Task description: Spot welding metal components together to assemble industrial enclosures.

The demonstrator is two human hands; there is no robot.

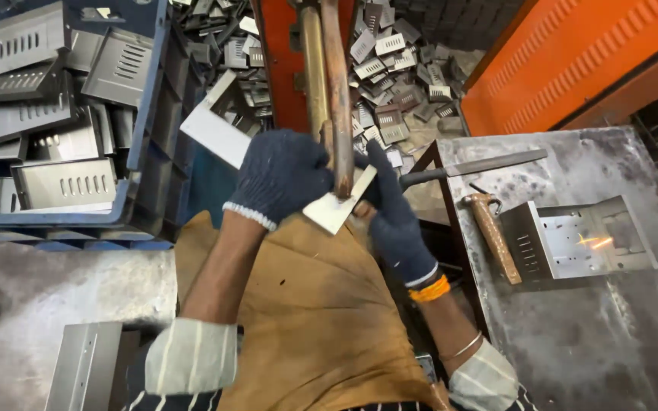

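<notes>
Sheet-metal piece point(335, 207) sits pinched between both gloved hands, left hand point(279, 176) and right hand point(391, 207), under the copper rods point(327, 84); a finished-looking bracket point(582, 242) lies right, many more fill the crate point(142, 114) left.

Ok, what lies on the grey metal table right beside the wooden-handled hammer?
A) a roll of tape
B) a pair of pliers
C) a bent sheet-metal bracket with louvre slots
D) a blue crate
C: a bent sheet-metal bracket with louvre slots lies just right of the hammer on the grey table; the blue crate sits far left.
</notes>
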